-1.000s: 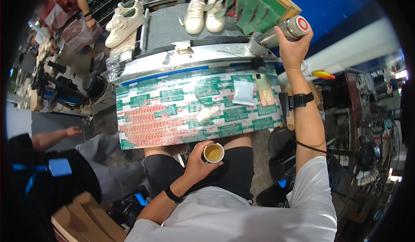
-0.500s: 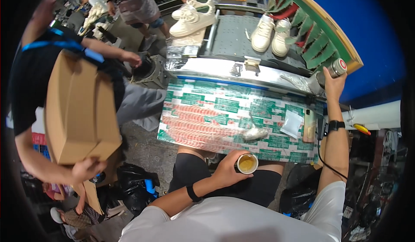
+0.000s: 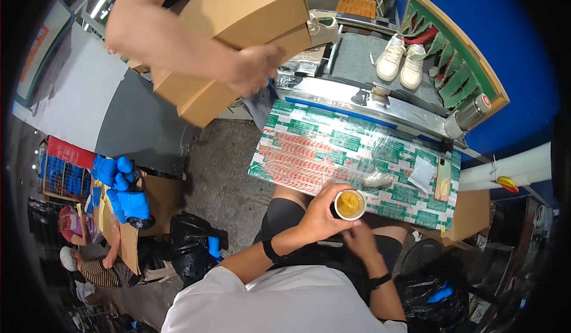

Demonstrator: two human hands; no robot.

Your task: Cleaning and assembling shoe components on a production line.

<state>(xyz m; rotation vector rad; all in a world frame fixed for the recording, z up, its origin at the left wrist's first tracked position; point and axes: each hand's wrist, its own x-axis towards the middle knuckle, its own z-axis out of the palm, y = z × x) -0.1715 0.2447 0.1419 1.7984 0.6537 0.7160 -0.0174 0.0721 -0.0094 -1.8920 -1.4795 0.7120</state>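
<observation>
In the head view my left hand [image 3: 319, 217] is closed around a small cup [image 3: 351, 218] with yellowish contents, held above my lap at the front edge of the covered board. Just below and to the right of the cup is my right hand [image 3: 360, 241], smeared by motion; its fingers do not show clearly. A steel thermos [image 3: 474, 113] stands tilted in the picture at the right end of the machine ledge, with no hand on it.
The patterned board [image 3: 297, 179] carries a phone [image 3: 443, 178], a white packet [image 3: 422, 173] and a crumpled clear wrap [image 3: 377, 179]. White sneakers [image 3: 391, 59] sit on the conveyor [image 3: 351, 56]. At upper left a person's arm [image 3: 178, 41] holds a cardboard box [image 3: 250, 12]. Black bags [image 3: 193, 253] lie below.
My right hand has let go of the thermos and come down beside the cup. The person with the cardboard box has moved toward the conveyor. My view has shifted left.
</observation>
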